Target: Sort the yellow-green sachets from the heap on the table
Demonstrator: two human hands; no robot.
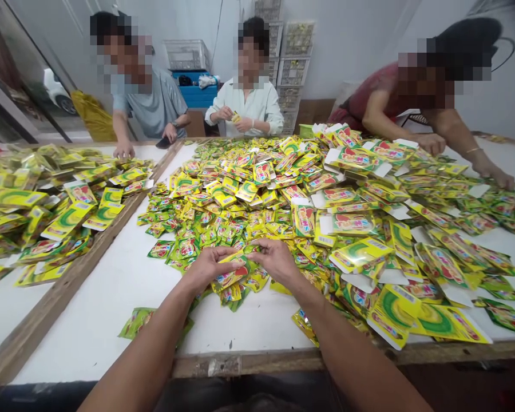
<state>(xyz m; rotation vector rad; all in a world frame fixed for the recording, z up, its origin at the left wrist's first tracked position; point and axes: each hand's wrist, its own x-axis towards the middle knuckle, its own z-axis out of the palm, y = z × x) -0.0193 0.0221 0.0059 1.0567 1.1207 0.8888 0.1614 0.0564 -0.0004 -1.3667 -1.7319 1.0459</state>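
In the middle of the head view, my left hand point(206, 269) grips a small yellow and green carton point(229, 277) with red print. The fingers of my right hand point(278, 262) pinch a small green packet point(252, 249) at the carton's upper right end. Whether the packet's edge is inside the carton cannot be made out. Beneath and beyond both hands spreads a heap of small green foil packets point(206, 233). To the right of my right hand, many yellow cartons point(360, 254) with white flaps lie piled up, some with their ends open.
A wooden strip point(79, 274) divides the white table point(223, 332); more cartons point(68, 214) are heaped left of it. Loose packets point(139, 321) lie by my left forearm. Three people work across the table, their hands among or above the goods. Crates point(294, 71) stand stacked behind.
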